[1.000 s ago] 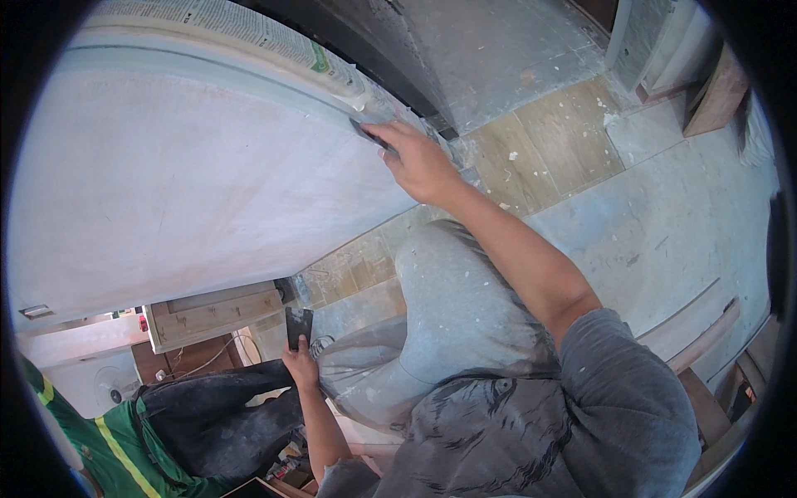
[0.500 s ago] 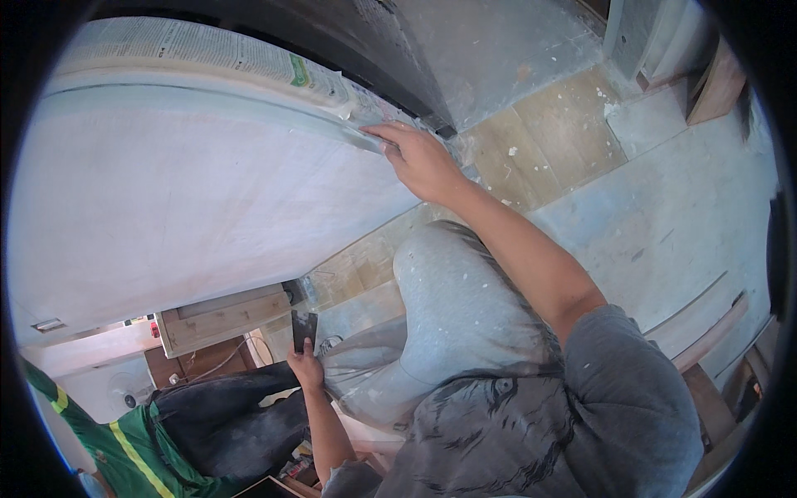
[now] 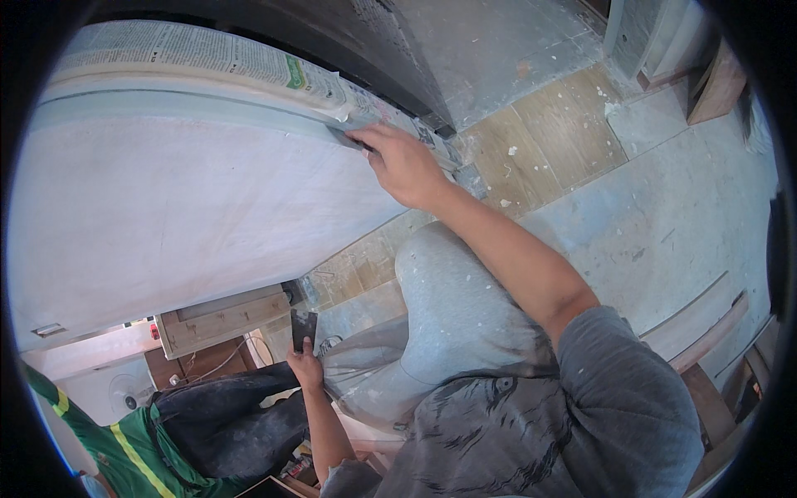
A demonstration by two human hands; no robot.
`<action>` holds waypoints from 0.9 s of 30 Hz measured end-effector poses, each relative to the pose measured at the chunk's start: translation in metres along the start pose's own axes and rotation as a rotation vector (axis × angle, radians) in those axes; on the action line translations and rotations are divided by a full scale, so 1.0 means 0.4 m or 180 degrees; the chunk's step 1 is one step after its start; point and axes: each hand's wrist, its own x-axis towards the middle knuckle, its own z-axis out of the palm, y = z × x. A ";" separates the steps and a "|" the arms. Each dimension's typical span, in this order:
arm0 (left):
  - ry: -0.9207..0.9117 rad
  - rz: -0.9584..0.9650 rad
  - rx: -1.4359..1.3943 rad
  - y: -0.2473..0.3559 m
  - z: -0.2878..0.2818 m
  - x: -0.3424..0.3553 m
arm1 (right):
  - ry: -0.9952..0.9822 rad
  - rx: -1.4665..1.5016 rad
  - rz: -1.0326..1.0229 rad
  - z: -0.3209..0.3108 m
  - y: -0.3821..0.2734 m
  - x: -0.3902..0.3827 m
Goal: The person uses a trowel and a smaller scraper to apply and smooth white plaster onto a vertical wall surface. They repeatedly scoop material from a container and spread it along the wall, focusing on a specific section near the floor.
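"Blade (image 3: 341, 136), where is it?"

"In the right hand (image 3: 404, 168), fingers pinched together on it, its tip jutting leftward against the panel (image 3: 191, 191). Newspaper (image 3: 191, 55) lies just beyond that hand."

"And the left hand (image 3: 307, 366)?"

"Closed around a scraper (image 3: 304, 327), thumb across its face; the scraper sticks up ahead of the hand. A co-worker (image 3: 170, 452) is to that hand's left."

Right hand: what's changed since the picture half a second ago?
The right hand has moved left along the upper edge of the wall, still gripping its blade. Nothing taken up or released. The left hand still holds its scraper.
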 end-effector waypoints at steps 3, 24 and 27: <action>0.0077 -0.0120 -0.0059 0.036 0.011 0.006 | 0.0057 0.0099 0.0008 -0.006 -0.016 -0.029; -0.1408 -0.0758 -0.4078 0.747 0.268 -0.055 | -0.0880 0.0325 -0.0826 -0.155 -0.152 -0.200; -0.1084 0.0086 -0.3295 0.796 0.290 -0.068 | -0.0426 0.1587 0.0862 -0.173 -0.139 -0.220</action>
